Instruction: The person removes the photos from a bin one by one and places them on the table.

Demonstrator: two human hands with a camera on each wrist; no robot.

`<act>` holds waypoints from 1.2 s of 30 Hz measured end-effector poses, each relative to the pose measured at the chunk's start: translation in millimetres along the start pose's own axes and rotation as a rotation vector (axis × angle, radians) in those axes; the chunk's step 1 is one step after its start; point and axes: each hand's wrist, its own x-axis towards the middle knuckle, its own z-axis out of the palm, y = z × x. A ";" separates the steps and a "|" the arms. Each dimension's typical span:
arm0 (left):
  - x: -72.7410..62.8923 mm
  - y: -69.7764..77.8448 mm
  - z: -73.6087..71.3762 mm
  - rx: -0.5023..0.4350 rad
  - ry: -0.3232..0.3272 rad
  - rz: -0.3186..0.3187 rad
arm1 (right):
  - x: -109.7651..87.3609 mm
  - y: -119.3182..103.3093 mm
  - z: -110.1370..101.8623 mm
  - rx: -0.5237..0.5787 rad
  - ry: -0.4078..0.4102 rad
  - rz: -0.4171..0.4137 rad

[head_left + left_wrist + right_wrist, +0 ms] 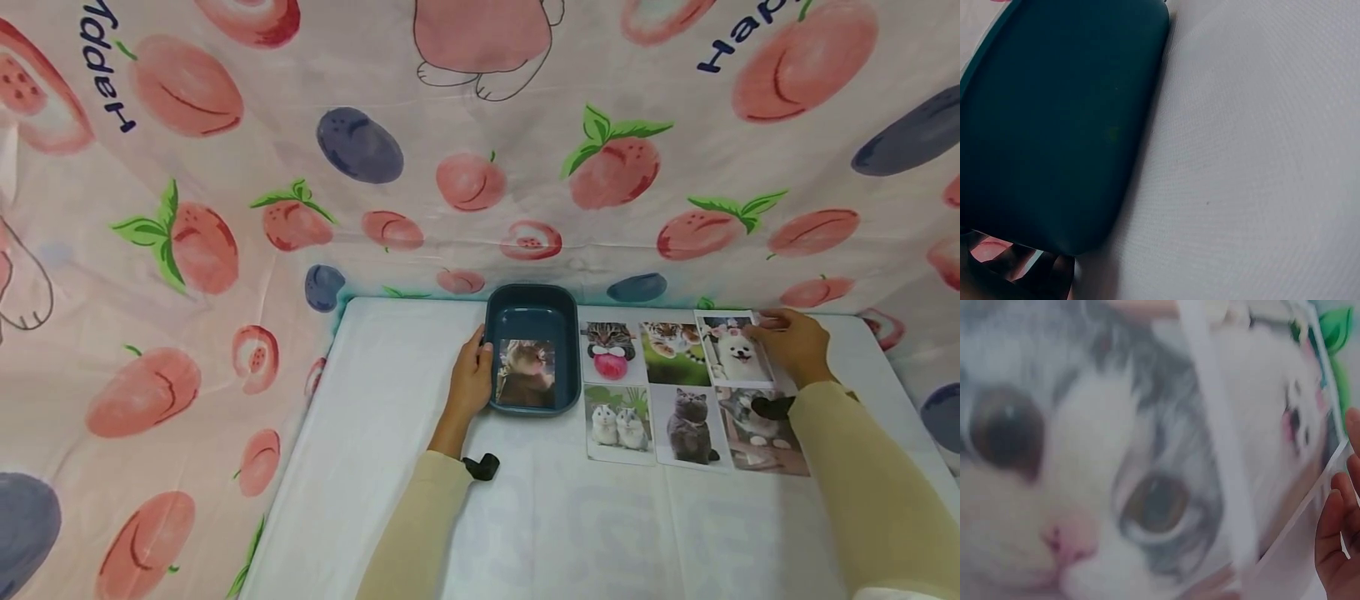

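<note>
In the head view my left hand (471, 377) grips the left rim of a dark teal rectangular tray (534, 410). Its fingers show at the tray's edge in the left wrist view. Inside the tray lies a photo card (527, 372) of a brownish furry animal. My right hand (797, 343) pinches the right edge of a white dog card (735, 350) near its top corner. Below the dog card lies a grey-and-white cat card (765, 437), partly behind the right sleeve; its face fills much of the right wrist view.
Left of the dog card lie a tiger card (677, 354) and a card of a cat with a pink ball (611, 358). The lower row holds a hamster card (618, 425) and a grey cat card (690, 427). A fruit-print cloth (420, 208) hangs behind the white table (375, 400).
</note>
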 end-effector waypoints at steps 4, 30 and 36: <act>0.1 -0.2 -0.5 0.003 0.002 -0.006 | -3.7 -17.0 -1.5 0.040 -0.009 -0.103; 3.2 0.2 -0.9 -0.017 0.019 -0.012 | -62.0 -260.6 82.9 -0.070 -0.524 -0.766; 3.5 -0.2 1.7 -0.019 0.009 -0.022 | -68.0 -287.0 111.2 -0.201 -0.682 -0.793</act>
